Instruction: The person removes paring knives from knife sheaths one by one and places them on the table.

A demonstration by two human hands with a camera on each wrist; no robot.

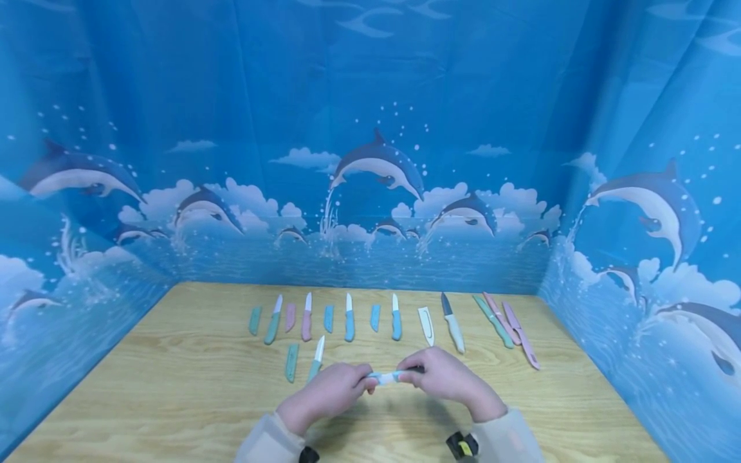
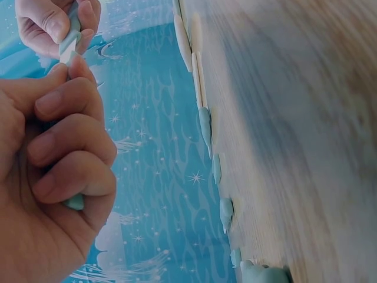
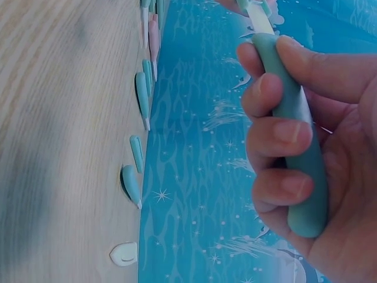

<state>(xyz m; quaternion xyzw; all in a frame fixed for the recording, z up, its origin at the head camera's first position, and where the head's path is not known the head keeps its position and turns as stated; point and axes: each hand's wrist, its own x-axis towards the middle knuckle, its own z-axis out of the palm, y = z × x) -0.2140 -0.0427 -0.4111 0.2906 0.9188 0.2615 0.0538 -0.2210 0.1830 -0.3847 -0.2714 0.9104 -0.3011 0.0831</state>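
1. Grips with the right hand [image 1: 440, 374] a teal-handled paring knife [image 3: 288, 100], with fingers curled firmly round the handle.
2. Grips with the left hand [image 1: 338, 387] a teal blade sheath [image 2: 74, 202], with fingers closed round it, hiding most of it.
3. Holds knife and sheath end to end, between both hands, above the wooden table [image 1: 173, 373]; shows a short part of white blade [image 3: 260, 19] between handle and sheath. Cannot tell the position of the tip.
4. Has on the table, just beyond the left hand, a green knife [image 1: 317, 357] beside a green sheath [image 1: 292, 362].
5. Has farther back a row of knives and sheaths, with a dark-bladed knife [image 1: 454, 328] beside a white sheath [image 1: 426, 326].
6. Has at the row's right end one green and two pink knives [image 1: 522, 334], close together.
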